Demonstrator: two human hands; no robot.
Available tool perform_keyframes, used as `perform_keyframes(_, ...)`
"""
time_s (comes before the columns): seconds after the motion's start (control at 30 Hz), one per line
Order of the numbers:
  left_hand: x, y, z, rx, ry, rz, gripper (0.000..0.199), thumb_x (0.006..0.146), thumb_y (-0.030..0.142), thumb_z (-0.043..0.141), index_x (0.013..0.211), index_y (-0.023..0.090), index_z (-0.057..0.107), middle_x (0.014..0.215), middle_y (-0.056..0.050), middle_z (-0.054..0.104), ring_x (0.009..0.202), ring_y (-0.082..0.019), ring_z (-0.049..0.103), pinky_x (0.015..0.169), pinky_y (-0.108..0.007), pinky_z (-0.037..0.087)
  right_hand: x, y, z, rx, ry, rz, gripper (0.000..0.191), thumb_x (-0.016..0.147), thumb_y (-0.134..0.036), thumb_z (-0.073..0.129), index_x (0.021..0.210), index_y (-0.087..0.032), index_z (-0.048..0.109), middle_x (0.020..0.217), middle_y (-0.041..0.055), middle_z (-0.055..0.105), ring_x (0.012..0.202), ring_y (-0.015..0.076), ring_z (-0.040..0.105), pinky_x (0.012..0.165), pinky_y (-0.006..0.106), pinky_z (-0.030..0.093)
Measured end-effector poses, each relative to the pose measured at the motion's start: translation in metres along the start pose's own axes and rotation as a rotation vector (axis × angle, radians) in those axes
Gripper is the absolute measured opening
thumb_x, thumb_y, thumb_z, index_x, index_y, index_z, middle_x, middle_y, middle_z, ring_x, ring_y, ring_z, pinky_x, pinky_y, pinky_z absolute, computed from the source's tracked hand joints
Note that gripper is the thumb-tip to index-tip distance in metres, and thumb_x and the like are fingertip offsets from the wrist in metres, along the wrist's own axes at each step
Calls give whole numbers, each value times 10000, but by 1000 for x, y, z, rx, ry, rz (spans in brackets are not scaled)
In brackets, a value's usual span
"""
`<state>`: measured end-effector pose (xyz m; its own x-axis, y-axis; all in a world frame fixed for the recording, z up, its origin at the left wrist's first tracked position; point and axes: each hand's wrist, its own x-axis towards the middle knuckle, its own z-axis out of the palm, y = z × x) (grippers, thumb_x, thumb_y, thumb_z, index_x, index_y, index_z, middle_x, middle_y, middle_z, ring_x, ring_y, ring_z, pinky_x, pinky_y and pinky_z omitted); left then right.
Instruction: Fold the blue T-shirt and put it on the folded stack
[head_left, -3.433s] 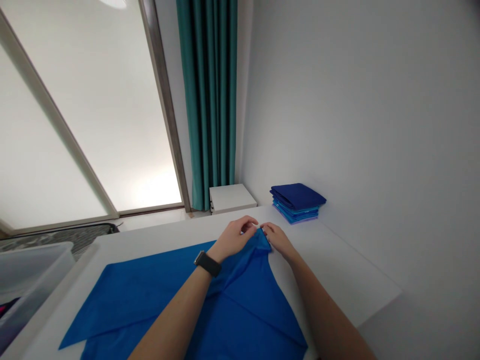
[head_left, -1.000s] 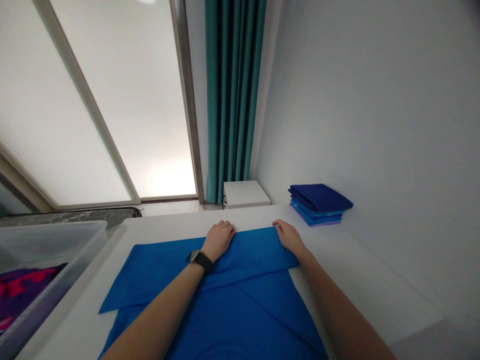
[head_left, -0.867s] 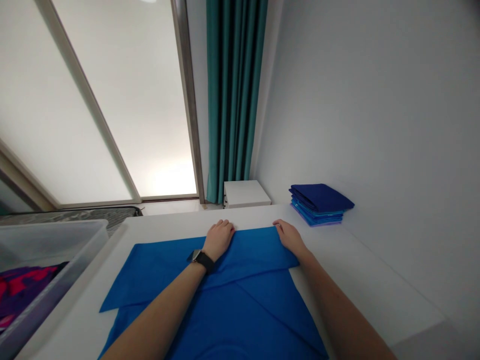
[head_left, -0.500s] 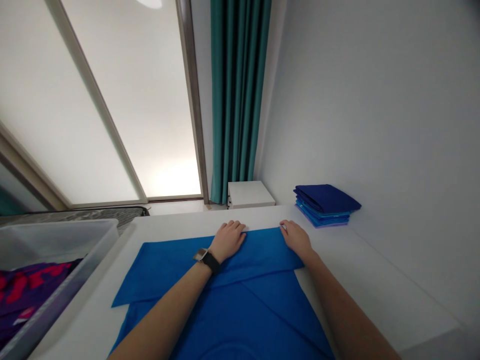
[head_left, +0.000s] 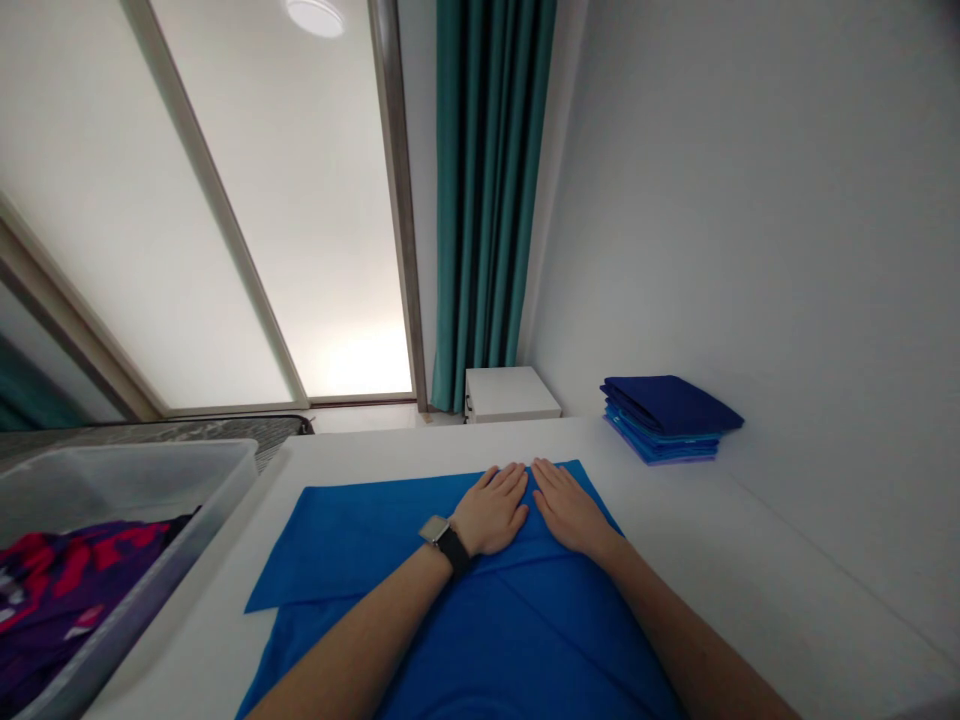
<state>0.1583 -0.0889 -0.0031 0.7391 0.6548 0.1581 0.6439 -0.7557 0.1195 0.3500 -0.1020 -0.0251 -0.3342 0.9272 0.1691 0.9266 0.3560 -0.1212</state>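
Note:
A blue garment (head_left: 375,530), which looks like a T-shirt, lies spread on the white table (head_left: 360,450), its wide band of cloth at the far end running left to right. My left hand (head_left: 495,508), with a dark-strapped watch (head_left: 444,538) on the wrist, rests flat on that band near its far edge. Just to its right my right hand (head_left: 568,505) lies flat on the cloth too, fingers stretched toward the far edge. The two hands are close together, fingertips almost touching. Both forearms hide parts of the garment.
A stack of folded blue clothes (head_left: 667,420) sits at the table's back right by the wall. On the left stands a translucent plastic bin (head_left: 225,490) holding purple and red clothing (head_left: 90,570). Beyond the table are a white cabinet (head_left: 510,392) and a green curtain (head_left: 491,200).
My right hand has moved left from the garment's far right edge and flattened beside my left hand. The left hand has shifted slightly right. The view has shifted slightly.

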Motion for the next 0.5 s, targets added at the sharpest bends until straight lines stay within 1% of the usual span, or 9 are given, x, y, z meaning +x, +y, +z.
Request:
perform_keyframes(0.13, -1, 1, -2, 2, -3, -13, 543, 1017, 384, 258, 1483, 114, 333, 1558, -117, 330, 1451, -213, 269, 1192, -415, 190, -1, -4, -3, -12, -10, 15, 585, 983, -345, 233, 1461, -45, 389, 1534, 157, 352, 1437, 250, 288, 1184, 448, 216)
perform_keyframes(0.23, -12, -3, -7, -1, -11, -35, 559, 1018, 419, 252, 1482, 120, 337, 1565, -119, 311, 1461, -220, 240, 1189, -426, 189, 0, -4, -3, -4, -16, 24, 590, 982, -364, 238, 1468, -61, 382, 1543, 147, 338, 1443, 244, 272, 1187, 451, 204)
perform_keyframes(0.33, -35, -14, -18, -3, -21, -70, 585, 1018, 467, 244, 1497, 138, 316, 1574, -117, 288, 1468, -224, 219, 1189, -438, 181, 1, -2, -2, 29, -16, 34, 581, 982, -380, 246, 1493, -123, 353, 1547, 113, 342, 1440, 232, 281, 1186, 453, 207)
perform_keyframes(0.4, -56, -24, -28, 0, -34, -108, 600, 1020, 489, 232, 1510, 148, 291, 1581, -117, 267, 1470, -223, 212, 1192, -444, 168, 2, 0, -2, 50, -20, 44, 576, 984, -394, 249, 1499, -158, 347, 1541, 96, 362, 1433, 228, 299, 1181, 459, 220)
perform_keyframes(0.5, -90, -40, -46, 11, -47, -165, 599, 1023, 503, 222, 1525, 179, 263, 1585, -101, 255, 1470, -217, 211, 1198, -444, 156, 3, -1, -5, 52, -10, 36, 570, 984, -406, 256, 1490, -170, 368, 1532, 98, 380, 1432, 231, 302, 1184, 474, 203)
